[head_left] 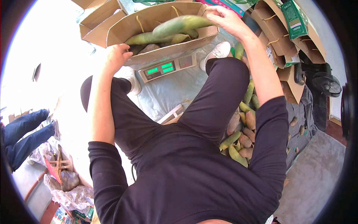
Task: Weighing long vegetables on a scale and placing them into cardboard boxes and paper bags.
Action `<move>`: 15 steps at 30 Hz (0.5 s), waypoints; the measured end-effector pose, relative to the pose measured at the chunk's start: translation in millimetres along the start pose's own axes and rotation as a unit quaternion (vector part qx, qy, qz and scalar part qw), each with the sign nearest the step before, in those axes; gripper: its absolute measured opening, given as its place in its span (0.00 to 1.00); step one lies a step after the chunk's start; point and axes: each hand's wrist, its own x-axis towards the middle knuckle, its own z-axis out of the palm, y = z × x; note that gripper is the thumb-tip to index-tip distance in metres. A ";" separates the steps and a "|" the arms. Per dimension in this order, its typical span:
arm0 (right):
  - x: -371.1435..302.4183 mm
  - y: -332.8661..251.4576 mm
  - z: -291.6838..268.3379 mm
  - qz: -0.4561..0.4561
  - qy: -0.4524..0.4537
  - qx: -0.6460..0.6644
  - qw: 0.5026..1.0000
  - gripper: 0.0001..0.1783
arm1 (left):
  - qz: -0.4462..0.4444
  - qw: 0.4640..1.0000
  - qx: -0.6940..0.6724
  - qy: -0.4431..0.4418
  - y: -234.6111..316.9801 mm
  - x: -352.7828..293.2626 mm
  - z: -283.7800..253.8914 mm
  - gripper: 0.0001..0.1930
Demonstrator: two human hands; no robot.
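A long green melon-like fruit (181, 25) is tilted over an open cardboard box (175, 49), slightly blurred. My right hand (225, 19) is closed around its right end, above the box's right edge. At the box's near left corner, my left hand (118, 56) grips the cardboard rim with curled fingers. Inside the box lie more long green fruits (143, 38) and some brownish ones (150, 48). Yellow cord handles show on its far wall. The box rests on a weighing scale (167, 68) with lit green displays, between my feet.
Several green and brown fruits (242, 128) lie in a pile by my right leg. Cardboard boxes (276, 31) stand at the far right near a black fan (326, 84). Another open box (100, 20) is at the far left. A person's legs (28, 130) show at left.
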 end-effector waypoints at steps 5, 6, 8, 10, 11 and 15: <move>19.1 -1.5 14.6 -0.023 0.112 -0.002 0.993 0.18 | 0.013 1.000 -0.017 0.009 -10.8 1.7 1.3 0.15; 16.4 -4.6 12.8 -0.024 0.113 -0.044 0.992 0.19 | 0.020 0.999 -0.013 0.025 -10.1 2.9 1.0 0.15; 14.8 4.9 3.9 -0.039 0.116 -0.052 0.991 0.19 | 0.014 0.999 0.013 0.032 7.1 2.0 -8.5 0.15; 12.2 -0.9 5.6 -0.035 0.117 -0.027 0.992 0.18 | 0.014 0.998 -0.002 0.056 -4.9 2.8 -6.0 0.16; 13.6 0.8 9.2 -0.036 0.112 -0.024 0.993 0.18 | 0.018 0.996 -0.016 0.080 -11.5 2.0 -5.5 0.16; 9.1 16.1 1.4 -0.013 0.155 0.014 0.988 0.18 | 0.018 0.996 -0.017 0.090 -11.3 12.9 -1.3 0.16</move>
